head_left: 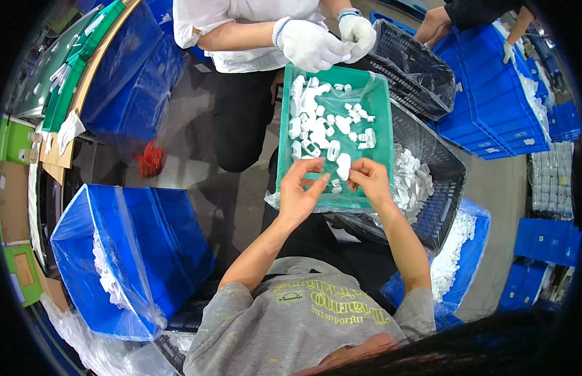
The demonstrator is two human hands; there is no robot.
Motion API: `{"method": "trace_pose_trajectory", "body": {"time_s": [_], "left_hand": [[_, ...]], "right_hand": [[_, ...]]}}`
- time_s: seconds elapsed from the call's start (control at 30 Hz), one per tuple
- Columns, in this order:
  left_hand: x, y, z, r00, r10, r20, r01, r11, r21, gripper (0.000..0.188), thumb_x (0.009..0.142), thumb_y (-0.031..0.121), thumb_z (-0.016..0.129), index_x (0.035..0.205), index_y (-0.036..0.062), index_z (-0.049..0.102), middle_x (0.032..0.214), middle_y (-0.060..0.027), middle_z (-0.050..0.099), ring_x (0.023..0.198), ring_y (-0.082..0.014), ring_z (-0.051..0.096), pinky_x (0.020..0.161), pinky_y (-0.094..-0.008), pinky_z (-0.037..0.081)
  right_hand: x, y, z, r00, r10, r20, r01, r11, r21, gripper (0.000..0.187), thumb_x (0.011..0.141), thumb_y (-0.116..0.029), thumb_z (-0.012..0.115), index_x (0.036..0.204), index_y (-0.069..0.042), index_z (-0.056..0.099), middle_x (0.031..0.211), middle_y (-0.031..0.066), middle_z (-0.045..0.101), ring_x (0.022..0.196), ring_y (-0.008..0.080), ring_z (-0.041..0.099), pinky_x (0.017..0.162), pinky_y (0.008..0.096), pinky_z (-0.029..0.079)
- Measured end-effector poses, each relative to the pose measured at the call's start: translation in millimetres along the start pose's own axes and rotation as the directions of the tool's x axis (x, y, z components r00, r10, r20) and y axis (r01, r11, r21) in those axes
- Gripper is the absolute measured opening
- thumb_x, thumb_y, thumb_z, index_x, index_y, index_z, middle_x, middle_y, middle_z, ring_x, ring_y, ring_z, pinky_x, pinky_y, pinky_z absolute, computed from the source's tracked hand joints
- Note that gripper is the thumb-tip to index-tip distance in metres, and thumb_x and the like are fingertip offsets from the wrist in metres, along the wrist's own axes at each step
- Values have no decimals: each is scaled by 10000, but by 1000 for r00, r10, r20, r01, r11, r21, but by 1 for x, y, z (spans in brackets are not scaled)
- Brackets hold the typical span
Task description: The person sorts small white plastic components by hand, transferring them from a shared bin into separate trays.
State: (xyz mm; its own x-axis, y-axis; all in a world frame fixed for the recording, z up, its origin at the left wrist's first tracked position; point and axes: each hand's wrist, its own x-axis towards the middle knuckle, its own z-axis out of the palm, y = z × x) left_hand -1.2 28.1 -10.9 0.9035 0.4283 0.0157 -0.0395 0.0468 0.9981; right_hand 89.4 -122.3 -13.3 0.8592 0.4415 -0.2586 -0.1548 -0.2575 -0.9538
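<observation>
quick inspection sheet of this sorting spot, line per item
surface: green tray resting on a black mesh basket of white parts
job's things: loose white plastic parts in the tray; one oval white piece at the right hand's fingertips
clutter: red scrap on the floor
grips: left hand open, fingers over the tray's near edge; right hand pinching the oval piece
cables: nothing seen
surroundings: plastic-lined blue bin at left; co-worker's white gloves opposite; stacked blue crates
</observation>
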Motion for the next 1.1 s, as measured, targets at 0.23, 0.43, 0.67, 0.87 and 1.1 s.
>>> {"method": "trace_pose_trajectory", "body": {"time_s": [0.23,0.43,0.67,0.87,1.1], "left_hand": [[-11,11,24,892,426,153,-450,869,204,326,733,-74,613,1046,11,582,1040,-119,550,895,-195,582,674,-260,515],[-12,9,15,971,234,40,-236,969,68,220,774,-53,577,990,-21,607,930,-94,589,791,-153,597,665,-269,526],[-7,10,-2,992,-36,-119,6,970,-242,197,809,-25,564,999,-43,612,899,-105,630,756,-141,609,627,-256,537],[-7,11,-6,993,-46,-111,13,960,-281,198,804,-18,572,996,-40,613,903,-114,635,757,-139,610,626,-257,526],[-5,3,-5,987,-143,-76,117,956,-269,188,804,-14,565,985,-39,611,887,-117,641,746,-152,625,609,-251,523]], "right_hand": [[-31,-11,5,968,197,156,-252,765,593,93,806,-115,583,762,-34,584,699,66,609,616,128,578,528,244,414],[-35,-12,-9,978,69,196,-134,930,341,141,822,-142,586,801,-3,596,730,66,623,617,131,575,540,248,422],[-1,17,-6,951,-239,196,308,698,-646,163,706,-67,629,869,-64,626,814,84,610,748,240,600,668,347,469],[16,29,1,897,-135,422,434,456,-777,152,686,-74,615,837,-81,632,871,92,589,838,300,575,725,380,457],[-3,-5,-25,973,71,218,-59,996,-62,171,766,-85,644,889,31,622,752,54,625,698,128,579,622,255,456]]}}
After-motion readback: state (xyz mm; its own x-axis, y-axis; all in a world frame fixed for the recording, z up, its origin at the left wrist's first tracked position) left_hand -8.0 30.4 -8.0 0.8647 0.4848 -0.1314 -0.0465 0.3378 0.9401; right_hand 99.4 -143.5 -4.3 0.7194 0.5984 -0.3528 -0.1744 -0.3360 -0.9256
